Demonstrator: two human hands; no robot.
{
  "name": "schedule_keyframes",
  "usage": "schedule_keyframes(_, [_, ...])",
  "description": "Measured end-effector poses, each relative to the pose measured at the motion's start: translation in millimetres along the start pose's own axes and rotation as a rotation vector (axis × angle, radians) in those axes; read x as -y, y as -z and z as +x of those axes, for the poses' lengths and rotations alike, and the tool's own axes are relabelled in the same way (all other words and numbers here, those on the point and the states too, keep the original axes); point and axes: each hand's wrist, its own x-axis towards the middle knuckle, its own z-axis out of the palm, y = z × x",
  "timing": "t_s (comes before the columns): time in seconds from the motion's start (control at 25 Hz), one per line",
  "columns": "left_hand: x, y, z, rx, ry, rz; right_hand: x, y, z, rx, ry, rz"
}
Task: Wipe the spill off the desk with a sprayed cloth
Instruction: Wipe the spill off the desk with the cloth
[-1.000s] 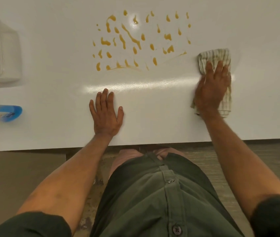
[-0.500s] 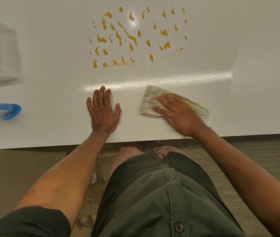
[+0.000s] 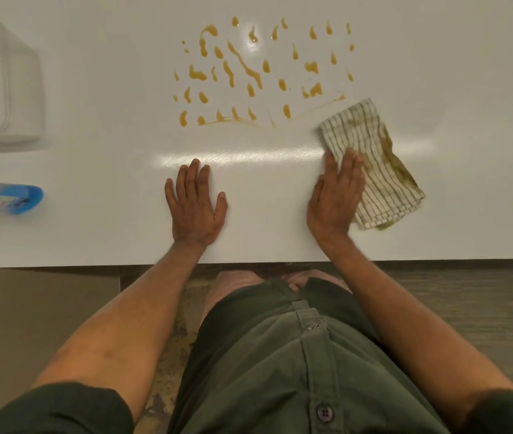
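Right hand flat, grip open, fingers pinning striped cloth to counter, just below-right of amber spill. Left hand braces, empty. Best: press evenly, sweep overlapping passes inward, using cloth's unstained part.

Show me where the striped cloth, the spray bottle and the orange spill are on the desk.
striped cloth [image 3: 374, 145], head view, on its stained middle.
spray bottle [image 3: 13, 198], head view, on its blue end at the desk's left edge.
orange spill [image 3: 242, 65], head view, on the long central streak.
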Motion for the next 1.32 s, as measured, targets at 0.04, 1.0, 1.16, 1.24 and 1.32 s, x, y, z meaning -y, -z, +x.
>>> schedule_keyframes(0.04, [0.3,-0.2,0.1,0.001,-0.004,-0.003,-6.2,0.6,2.3,-0.015,0.074,0.035])
schedule_keyframes(1.0, [2.6,-1.2,0.1,0.002,-0.013,-0.014,-44.4,-13.2,-16.2,0.142,0.68,-0.129])
schedule_keyframes(1.16, [4.4,-5.0,0.8,-0.027,-0.019,-0.028,-95.7,25.1,44.7,-0.04,0.14,-0.1])
schedule_keyframes(1.24, [4.0,-5.5,0.4,-0.026,-0.026,-0.039,-71.1,23.4,64.0,-0.093,0.011,-0.078])
schedule_keyframes(1.32, [4.0,-5.5,0.8,-0.022,-0.028,-0.027,-28.0,8.0,56.6,-0.079,0.092,-0.075])
